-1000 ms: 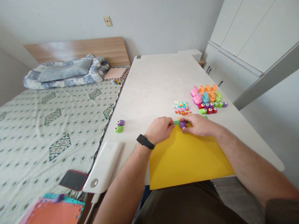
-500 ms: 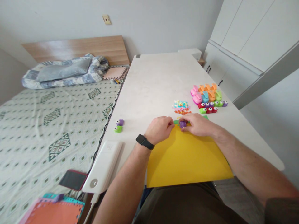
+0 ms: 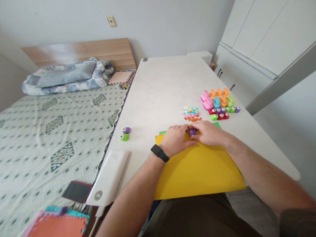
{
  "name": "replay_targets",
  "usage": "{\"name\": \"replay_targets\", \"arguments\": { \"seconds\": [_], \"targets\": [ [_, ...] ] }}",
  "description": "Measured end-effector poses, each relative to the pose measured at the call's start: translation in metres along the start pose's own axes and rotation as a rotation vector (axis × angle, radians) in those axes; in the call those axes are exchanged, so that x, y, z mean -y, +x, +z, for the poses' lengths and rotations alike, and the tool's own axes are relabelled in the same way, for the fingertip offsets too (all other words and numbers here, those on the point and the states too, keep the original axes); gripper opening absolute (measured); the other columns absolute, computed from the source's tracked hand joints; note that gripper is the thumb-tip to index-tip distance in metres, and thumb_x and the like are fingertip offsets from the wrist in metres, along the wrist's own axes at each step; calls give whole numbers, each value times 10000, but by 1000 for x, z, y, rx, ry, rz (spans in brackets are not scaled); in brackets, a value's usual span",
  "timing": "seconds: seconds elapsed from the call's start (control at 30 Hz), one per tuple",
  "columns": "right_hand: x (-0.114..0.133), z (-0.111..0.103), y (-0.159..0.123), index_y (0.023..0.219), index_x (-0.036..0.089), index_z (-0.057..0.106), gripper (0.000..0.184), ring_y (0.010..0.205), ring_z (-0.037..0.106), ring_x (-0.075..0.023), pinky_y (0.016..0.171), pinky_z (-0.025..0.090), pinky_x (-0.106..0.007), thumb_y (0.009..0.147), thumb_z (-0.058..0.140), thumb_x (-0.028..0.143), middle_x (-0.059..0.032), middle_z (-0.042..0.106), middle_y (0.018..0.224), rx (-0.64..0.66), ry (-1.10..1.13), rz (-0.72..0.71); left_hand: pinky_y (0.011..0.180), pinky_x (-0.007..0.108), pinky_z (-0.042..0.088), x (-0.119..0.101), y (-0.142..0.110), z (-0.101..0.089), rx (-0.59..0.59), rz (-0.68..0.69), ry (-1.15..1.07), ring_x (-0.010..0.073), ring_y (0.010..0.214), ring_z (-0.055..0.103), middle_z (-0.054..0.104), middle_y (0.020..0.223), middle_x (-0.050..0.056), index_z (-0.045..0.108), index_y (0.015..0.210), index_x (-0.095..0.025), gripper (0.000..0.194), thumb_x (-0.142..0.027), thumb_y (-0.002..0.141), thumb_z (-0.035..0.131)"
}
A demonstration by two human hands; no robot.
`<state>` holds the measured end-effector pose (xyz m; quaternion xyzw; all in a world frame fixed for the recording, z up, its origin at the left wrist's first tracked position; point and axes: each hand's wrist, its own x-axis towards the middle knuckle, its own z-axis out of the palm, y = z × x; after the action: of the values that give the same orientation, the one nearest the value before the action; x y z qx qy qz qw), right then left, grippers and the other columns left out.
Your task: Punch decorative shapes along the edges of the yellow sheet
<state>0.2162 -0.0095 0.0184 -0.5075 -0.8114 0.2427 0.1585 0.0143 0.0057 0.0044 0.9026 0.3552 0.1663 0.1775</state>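
Observation:
A small purple craft punch (image 3: 192, 132) sits at the far edge of a yellow sheet of paper (image 3: 197, 171). My right hand (image 3: 208, 132) grips it between thumb and fingers. Close on its left is my left hand (image 3: 176, 140), thumb stretched out over the yellow sheet and fingertips beside the punch; whether they touch it I cannot tell. Green paper (image 3: 217, 125) shows beyond the sheet's far edge. Just past my hands lies a pile of small paper cutouts (image 3: 191, 113) in blue, yellow, pink and orange.
Several craft punches (image 3: 217, 102) stand in rows at the right of the white table (image 3: 160, 85). A purple punch (image 3: 126, 130) and a green punch (image 3: 124, 137) stand at left. Near the table's left edge lies a white power bank (image 3: 108, 177) with a cable, beside a phone (image 3: 77, 191).
My left hand has let go of the paper's far edge, moved right to the punch and spread its thumb. The sheet's top left corner now shows. My right hand keeps hold of the punch.

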Motion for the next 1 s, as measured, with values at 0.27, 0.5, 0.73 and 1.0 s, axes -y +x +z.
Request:
{"name": "replay_targets", "arguments": {
  "seconds": [0.27,0.5,0.73,1.0],
  "targets": [
    [1,2,0,867,194,657,153,788,638,-192,709,422,-292,732,674,125,-29,714,865,-19,-23,-21,882,371,510,-1,5,4,14,-23,-46,268,994,679,710,1053,84,583,1129,-193,460,-511,827,722],
    [3,2,0,843,195,651,133,778,634,-186,696,410,-284,733,671,123,-24,712,848,-18,-30,-19,850,363,511,-2,5,6,9,-30,-68,267,965,681,705,1026,83,572,1096,-193,424,-494,833,713],
    [6,2,0,882,191,673,176,790,637,-190,697,411,-279,728,654,108,-34,723,877,-21,-29,-11,844,377,510,-4,6,6,17,-35,-48,278,960,679,704,1023,93,561,1098,-187,478,-551,824,706],
    [5,2,0,858,189,662,191,772,628,-188,687,400,-279,700,647,82,-31,719,857,-30,-19,-25,811,377,513,-8,6,3,58,-27,-15,285,930,690,710,996,107,555,1063,-171,383,-487,875,662]
  ]
}}
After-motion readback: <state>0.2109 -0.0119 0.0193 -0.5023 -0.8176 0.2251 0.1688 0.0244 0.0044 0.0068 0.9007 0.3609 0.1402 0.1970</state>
